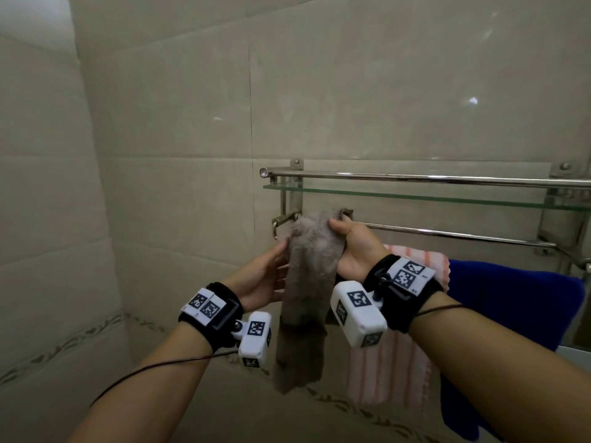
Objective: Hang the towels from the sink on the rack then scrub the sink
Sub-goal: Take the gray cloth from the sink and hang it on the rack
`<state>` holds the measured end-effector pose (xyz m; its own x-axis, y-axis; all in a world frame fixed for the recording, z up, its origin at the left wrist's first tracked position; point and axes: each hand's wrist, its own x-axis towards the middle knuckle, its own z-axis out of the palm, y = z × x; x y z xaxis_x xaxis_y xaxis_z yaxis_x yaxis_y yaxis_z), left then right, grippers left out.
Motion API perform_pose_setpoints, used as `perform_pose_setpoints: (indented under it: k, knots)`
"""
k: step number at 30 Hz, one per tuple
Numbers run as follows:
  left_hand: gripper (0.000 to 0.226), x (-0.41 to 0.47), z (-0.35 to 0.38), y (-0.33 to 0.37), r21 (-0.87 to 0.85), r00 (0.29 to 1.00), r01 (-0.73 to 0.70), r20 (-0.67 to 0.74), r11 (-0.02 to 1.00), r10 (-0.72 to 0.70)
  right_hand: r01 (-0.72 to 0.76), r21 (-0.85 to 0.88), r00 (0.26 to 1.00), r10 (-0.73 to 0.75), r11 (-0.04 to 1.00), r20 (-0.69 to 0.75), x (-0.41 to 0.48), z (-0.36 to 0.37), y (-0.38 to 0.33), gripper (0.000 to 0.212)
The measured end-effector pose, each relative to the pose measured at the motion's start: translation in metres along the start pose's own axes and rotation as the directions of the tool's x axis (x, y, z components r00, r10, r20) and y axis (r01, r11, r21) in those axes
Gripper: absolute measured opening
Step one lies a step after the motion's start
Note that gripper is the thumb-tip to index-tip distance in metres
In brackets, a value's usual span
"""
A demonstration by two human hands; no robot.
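A grey towel [308, 282] hangs over the left end of the lower bar [447, 233] of a wall-mounted rack [415, 178], its long front fold trailing down toward the patterned tile border below, as a person works it into place with both hands. The right hand [355, 247] has its grip clamped on the towel near the top, thumb pressed over the cloth where it bends across the bar, apparently to pin it there so it cannot slide off. The left hand [267, 279] lies flat along the towel's left edge with fingers apart and extended, touching the fabric rather than closing on it, seemingly smoothing or steadying the hanging length. Just right of the grey towel, a pink striped towel [399, 356] and a blue towel [508, 330] are already draped from the same rack, side by side, which suggests the hanging part of the job is close to done. Above the lower bar sits a glass shelf [447, 198] under an upper rail, both bare in view. Each wrist carries a black band [220, 311] with printed square markers and a small white box. The sink is out of view, so its scrubbing looks to be still ahead; the towel appears bunched narrow on the bar and may need spreading
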<state>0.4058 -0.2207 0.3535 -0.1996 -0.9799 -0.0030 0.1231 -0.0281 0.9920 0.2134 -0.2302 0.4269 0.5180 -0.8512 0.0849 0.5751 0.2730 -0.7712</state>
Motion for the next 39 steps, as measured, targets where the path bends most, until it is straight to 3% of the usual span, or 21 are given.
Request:
perform_pose_setpoints:
  k: [3,8,13,17,22,26,29,32,35,39]
  knots:
    - [0.047,-0.001,0.001,-0.003,-0.034,0.993,-0.118,0.009,0.992,0.118,-0.113,-0.013,0.994,0.113,0.993,-0.012,0.001,0.002,-0.004,0.044]
    - [0.043,-0.007,-0.012,0.019,-0.281,0.970,-0.244,-0.096,0.928,0.225,-0.153,-0.169,0.988,0.147,0.974,-0.050,0.005,-0.002,-0.013,0.042]
    - [0.022,-0.009,-0.016,0.045,-0.132,0.942,-0.295,-0.206,0.946,0.265,-0.250,-0.363,0.965,0.199,0.898,-0.171,0.007,-0.001,-0.029,0.039]
    - [0.028,-0.006,-0.004,0.059,-0.122,0.951,-0.297,-0.128,0.947,0.282,-0.301,-0.474,0.950,0.217,0.827,-0.225,0.003,-0.003,-0.047,0.033]
    - [0.036,0.005,0.008,0.069,-0.020,0.954,-0.261,-0.159,0.965,0.254,-0.247,-0.563,0.961,0.125,0.789,-0.247,-0.006,-0.012,-0.057,0.028]
    - [0.033,0.010,0.002,0.067,0.048,0.942,-0.241,-0.227,0.969,0.246,-0.044,-0.579,0.957,-0.132,0.814,-0.258,0.002,-0.015,-0.054,0.035]
    - [0.032,0.012,-0.001,0.065,0.046,0.913,-0.259,-0.314,0.965,0.261,-0.069,-0.706,0.930,-0.211,0.705,-0.302,0.007,-0.015,-0.053,0.016]
    - [0.033,0.013,-0.007,0.066,-0.004,0.865,-0.311,-0.416,0.950,0.281,-0.150,-0.888,0.921,-0.265,0.436,-0.286,0.011,-0.014,-0.055,0.013]
    - [0.032,0.012,-0.008,0.061,0.003,0.869,-0.281,-0.424,0.960,0.256,-0.128,-0.968,0.939,-0.287,0.216,-0.189,0.010,-0.008,-0.058,0.018]
    - [0.029,0.012,-0.008,0.043,0.035,0.866,-0.245,-0.442,0.969,0.235,-0.075,-0.992,0.954,-0.283,0.100,-0.101,0.002,-0.011,-0.055,0.011]
